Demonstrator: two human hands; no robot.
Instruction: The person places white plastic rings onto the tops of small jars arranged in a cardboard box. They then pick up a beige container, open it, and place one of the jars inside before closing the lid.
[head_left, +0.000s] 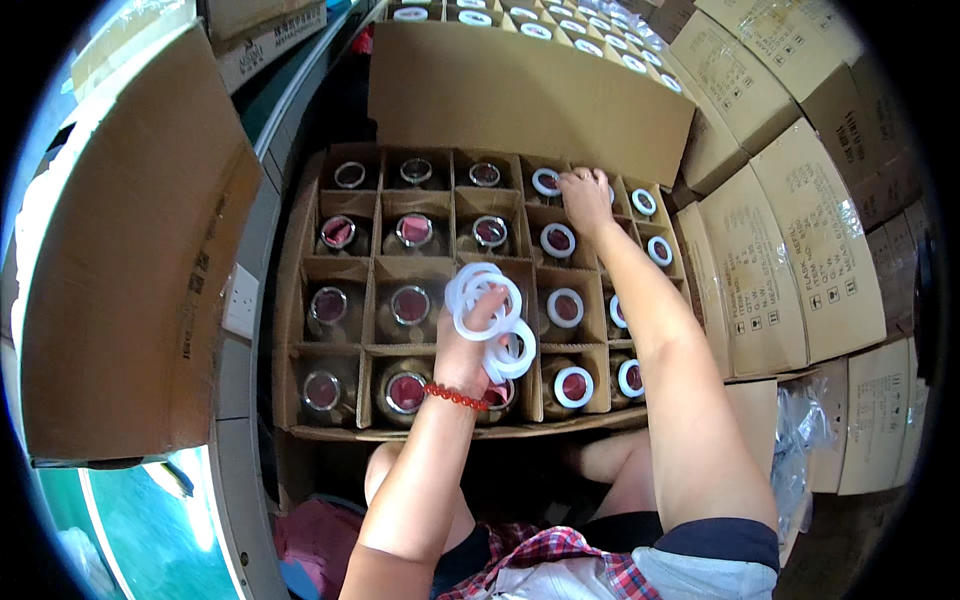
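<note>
While the left hand point(462, 338) holds rings point(517, 303) over bottles point(499, 400), flap point(530, 90) behind, cartons point(810, 250) alongside.

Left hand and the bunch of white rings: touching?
Touching. The head view shows it: the left hand holds the white rings, with a digit visible through the front ring's opening.

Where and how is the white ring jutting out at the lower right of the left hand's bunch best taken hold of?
Probably by the right edge of that white ring, pinched between thumb and fingertip, coming from the person's right. That edge stands clear of the left hand, while the upper-left part overlaps other rings; the open middle leaves fingertip room.
</note>
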